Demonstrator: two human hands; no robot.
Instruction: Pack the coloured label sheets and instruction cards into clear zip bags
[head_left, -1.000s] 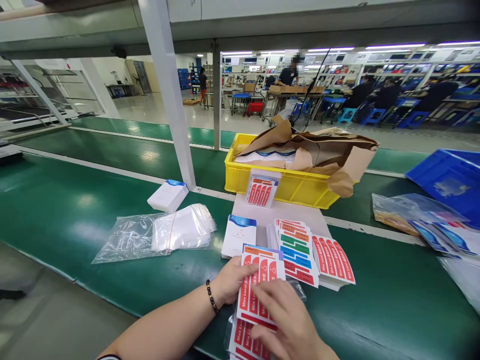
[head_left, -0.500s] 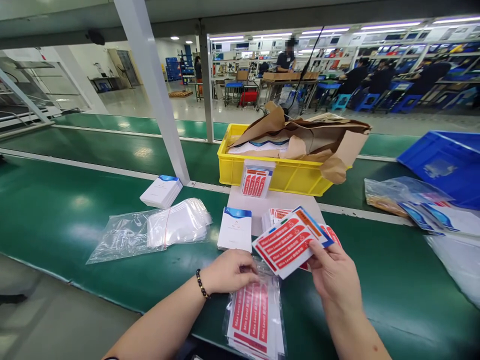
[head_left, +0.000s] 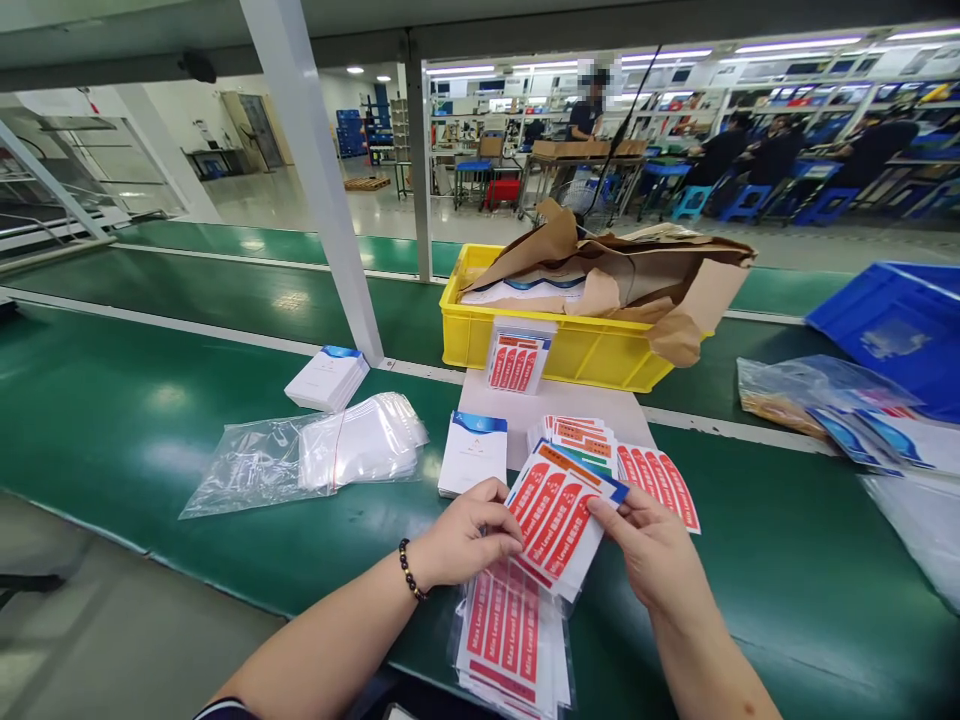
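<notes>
Green surface (head_left: pixel 120 420) runs L to R, biggest thing here, pale strips along it. Far ctr, yellow bin (head_left: pixel 570 355), stuffed w/ torn brown paper (head_left: pixel 667 290) spilling over its R side. Far R, blue bin (head_left: pixel 892 325), tilted. Ctr-L now: clear bag (head_left: pixel 360 445) w/ white pcs inside, lying flat, its loose end out to the L. Near ctr, right by the person, bagged labels (head_left: pixel 514 640), red w/ white "Max Level / Min Level" txt, flat under clear film.

Onto the hands! R hand (head_left: pixel 652 545) is pinching the held label sheets (head_left: pixel 559 520), thumb on top, at their R edge. L hand (head_left: pixel 480 535), fingers curled, is at the sheets' L edge; can't tell if it's gripping. Those sheets sit between both hands, tilted, just above the bagged labels: red on top, blue edge showing behind.

Just beyond, R of ctr: multicolour sheets (head_left: pixel 574 437), partly hidden by the held ones, & a red label stack (head_left: pixel 660 480) fanned to their R. L of those, white booklets (head_left: pixel 474 462) w/ blue tops, stacked. Smallest: dark bead bracelet (head_left: pixel 409 570), L wrist.
</notes>
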